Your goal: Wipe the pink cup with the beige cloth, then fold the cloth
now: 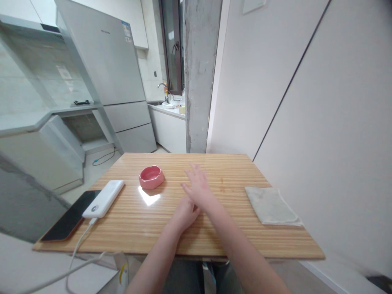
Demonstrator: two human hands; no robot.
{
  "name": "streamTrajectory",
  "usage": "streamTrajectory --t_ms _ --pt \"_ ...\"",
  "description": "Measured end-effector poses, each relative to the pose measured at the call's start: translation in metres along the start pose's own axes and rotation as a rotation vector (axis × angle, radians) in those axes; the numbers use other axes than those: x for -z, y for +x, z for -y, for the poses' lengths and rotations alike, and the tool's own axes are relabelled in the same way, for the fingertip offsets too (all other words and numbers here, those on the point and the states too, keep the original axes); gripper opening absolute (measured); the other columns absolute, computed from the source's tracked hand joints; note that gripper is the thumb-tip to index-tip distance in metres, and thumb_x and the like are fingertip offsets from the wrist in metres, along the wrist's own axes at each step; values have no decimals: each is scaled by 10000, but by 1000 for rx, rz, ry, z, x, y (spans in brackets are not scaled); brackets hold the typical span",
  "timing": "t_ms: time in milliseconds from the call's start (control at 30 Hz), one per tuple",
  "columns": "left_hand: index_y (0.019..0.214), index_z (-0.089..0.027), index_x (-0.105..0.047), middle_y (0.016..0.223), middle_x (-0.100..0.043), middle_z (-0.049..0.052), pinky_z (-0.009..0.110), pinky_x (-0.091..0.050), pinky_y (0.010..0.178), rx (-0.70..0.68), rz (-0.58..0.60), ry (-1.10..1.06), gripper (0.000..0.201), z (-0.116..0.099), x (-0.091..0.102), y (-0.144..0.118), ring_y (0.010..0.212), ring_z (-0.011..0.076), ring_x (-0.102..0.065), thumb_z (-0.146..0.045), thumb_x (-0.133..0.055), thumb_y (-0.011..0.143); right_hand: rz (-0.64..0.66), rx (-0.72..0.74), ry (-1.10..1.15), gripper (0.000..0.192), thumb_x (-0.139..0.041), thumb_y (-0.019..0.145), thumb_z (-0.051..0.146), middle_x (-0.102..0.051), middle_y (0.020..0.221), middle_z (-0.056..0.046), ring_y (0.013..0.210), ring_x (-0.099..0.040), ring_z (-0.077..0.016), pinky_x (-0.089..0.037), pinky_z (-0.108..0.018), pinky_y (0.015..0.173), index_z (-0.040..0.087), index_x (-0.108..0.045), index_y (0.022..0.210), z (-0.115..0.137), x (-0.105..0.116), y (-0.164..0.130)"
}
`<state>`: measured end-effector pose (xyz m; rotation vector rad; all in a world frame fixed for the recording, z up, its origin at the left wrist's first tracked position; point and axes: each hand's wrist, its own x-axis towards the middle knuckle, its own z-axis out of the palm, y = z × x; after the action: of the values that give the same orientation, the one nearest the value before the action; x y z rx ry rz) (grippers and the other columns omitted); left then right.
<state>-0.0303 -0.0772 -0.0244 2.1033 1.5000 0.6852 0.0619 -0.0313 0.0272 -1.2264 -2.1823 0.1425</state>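
Observation:
My left hand [185, 213] rests low over the wooden table, its fingers curled in. What it holds, if anything, is hidden. My right hand [198, 187] reaches across and above it, with fingers stretched out and spread, slightly blurred, and nothing in them. The two hands overlap at the left hand's knuckles; whether they touch I cannot tell. Nearest to them on the left stands a pink faceted bowl [151, 178], like an ashtray. Off to the right lies a folded grey cloth [272, 206].
At the table's left edge a white power bank [104, 199] with a plugged-in cable [80, 241] lies partly over a dark phone-like slab [72, 216]. The wooden table [232, 163] stands against a pale wall [330, 122] on the right. Beyond it are a fridge [107, 65] and a sink counter.

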Motion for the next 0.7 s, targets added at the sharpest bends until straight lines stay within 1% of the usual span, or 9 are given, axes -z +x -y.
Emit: streamTrajectory --t_ms 67,133,167,233,300,400,533,600,700 --pt "891 -201 -576 848 -599 52 310 -413 772 -28 -8 39 166 -5 5 -3 819 181 -536 -224 -426 823 -72 -298 -185 386 -439 865 328 -372 1396 -142 1331 -252 -306 -194 -556 1047 197 -512 1220 -58 42 -46" --pt "868 -197 -571 828 -600 45 289 -407 733 -40 -11 71 153 -8 7 -3 797 171 -542 -226 -426 827 -145 -659 -395 392 -405 868 317 -390 1365 -183 1306 -282 -345 -225 -600 1003 168 -525 1210 -118 76 -93" --pt "867 -196 -571 831 -602 44 284 -405 729 -43 -10 74 150 -9 7 -3 799 169 -543 -224 -428 827 -145 -785 -477 404 -408 862 325 -383 1366 -195 1296 -288 -368 -225 -621 988 160 -527 1212 -145 90 -113" --pt "857 -193 -572 827 -604 43 281 -407 724 -51 -9 69 146 -9 8 -2 795 167 -544 -219 -432 827 -75 -898 -525 392 -404 859 329 -444 1314 -176 1228 -387 -351 -253 -614 974 178 -546 1192 -183 105 -143" --pt "852 -193 -577 816 -604 40 280 -416 723 -59 -8 45 147 -9 8 -1 787 166 -546 -220 -434 829 1 -862 -478 370 -413 855 333 -518 1227 -143 1131 -484 -307 -307 -558 966 198 -571 1161 -196 106 -155" --pt "907 -193 -578 876 -607 50 280 -434 769 -65 -116 -18 178 -15 10 -4 838 165 -553 -217 -413 846 18 -701 -357 331 -495 822 341 -548 1151 -136 1096 -506 -286 -381 -455 941 190 -624 1086 -169 81 -143" --pt "972 -195 -573 1004 -592 80 317 -422 884 -47 -357 35 219 -25 18 -27 980 186 -534 -233 -385 867 82 -355 6 274 -572 782 267 -532 1168 -148 1109 -502 -267 -396 -399 969 177 -652 1028 -78 21 -103" --pt "1006 -196 -574 1059 -583 92 341 -414 918 -16 -373 110 234 -21 23 -45 1025 203 -524 -243 -394 863 100 -253 198 272 -577 776 227 -516 1213 -143 1159 -477 -263 -382 -399 1000 189 -646 1036 -29 -7 -87" --pt "1153 -181 -525 1176 -554 112 371 -406 956 47 -370 222 335 4 33 -76 1097 217 -506 -210 -372 856 186 -64 466 365 -497 799 136 -489 1285 -104 1215 -449 -201 -372 -342 1028 205 -587 1146 24 -31 -71"
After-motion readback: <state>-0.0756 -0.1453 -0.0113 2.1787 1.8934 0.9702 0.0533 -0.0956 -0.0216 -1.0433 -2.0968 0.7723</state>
